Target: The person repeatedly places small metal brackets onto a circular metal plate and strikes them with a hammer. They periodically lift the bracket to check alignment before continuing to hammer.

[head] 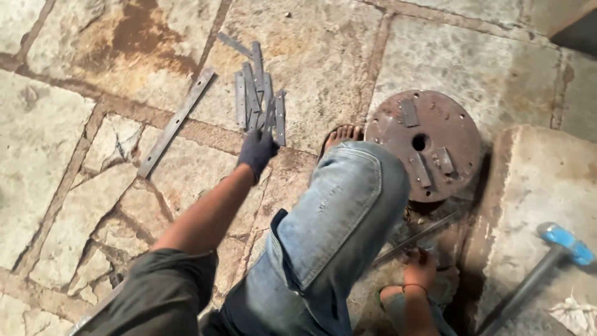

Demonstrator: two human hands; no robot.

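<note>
Left hand [257,151], in a dark glove, is stretched out w/ the arm nearly straight; fingers pinch the near end of one metal strip [268,116] at the pile of short flat strips [258,93] on the stone floor [56,124]. Grip looks closed on that strip, though the glove hides the fingertips. Right hand [421,269], bare, w/ a thin band at the wrist, is low beside the bent knee in blue jeans [339,218]; it's closed round a thin metal rod [415,236] that slants up to the right.

Taking the rusty round plate [423,144] as landmark: the strip pile lies well to its left, strips mostly parallel, a few crossed. One long flat bar [176,122] lies farther left of the plate, beyond the pile, on a diagonal. A sandalled foot [341,134] sits just beside the plate's left edge. The plate has a centre hole & a few small flat pieces lying on top. The rod & right hand are just below the plate, near its lower edge. Right of the plate stands a raised stone block [541,180]; on it, lower right of the plate, lies a hammer [547,261] w/ a blue head & dark handle, & a crumpled pale rag [575,314] by the frame corner.
</note>
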